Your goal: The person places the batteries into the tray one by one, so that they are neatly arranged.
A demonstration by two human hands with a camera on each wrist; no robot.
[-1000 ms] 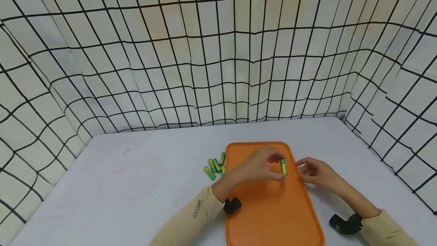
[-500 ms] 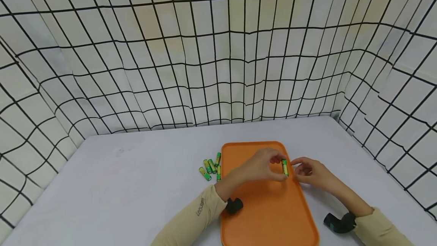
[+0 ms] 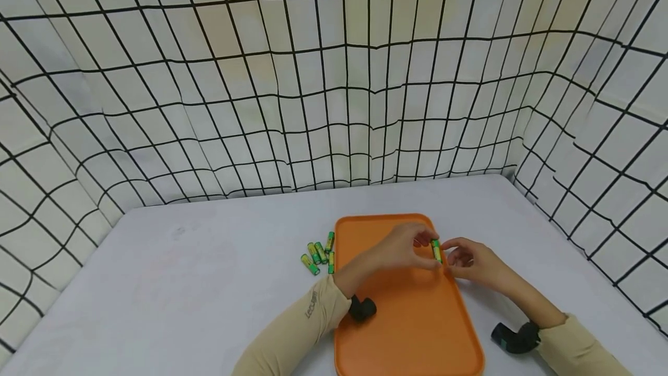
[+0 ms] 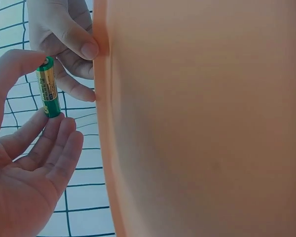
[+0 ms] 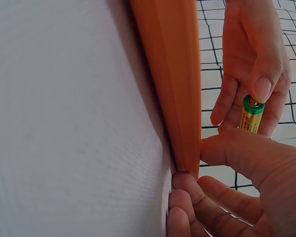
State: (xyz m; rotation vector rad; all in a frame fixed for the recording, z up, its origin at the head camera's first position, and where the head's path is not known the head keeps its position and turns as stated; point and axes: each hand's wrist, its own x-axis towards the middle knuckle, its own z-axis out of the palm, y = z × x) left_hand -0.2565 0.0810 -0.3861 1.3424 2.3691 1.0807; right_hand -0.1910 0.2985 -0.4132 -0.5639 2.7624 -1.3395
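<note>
While I watch remotely, the green-and-gold cylindrical battery (image 4: 49, 90) is up off the orange tray (image 3: 409, 335), close to its right rim. Left hand (image 3: 402, 248) has it pinched end to end: thumb on the metal nub, fingertips at the other end, opened only to battery length. Right hand (image 3: 477, 263) nips the tray rim, thumb above, fingertips below. Tray: smooth, round-cornered, raised lip. I count five loose batteries (image 3: 320, 252) lying along its left edge on white woven cloth (image 3: 209, 277). Behind: black square-grid mesh (image 3: 346, 45) over pale backing.
</note>
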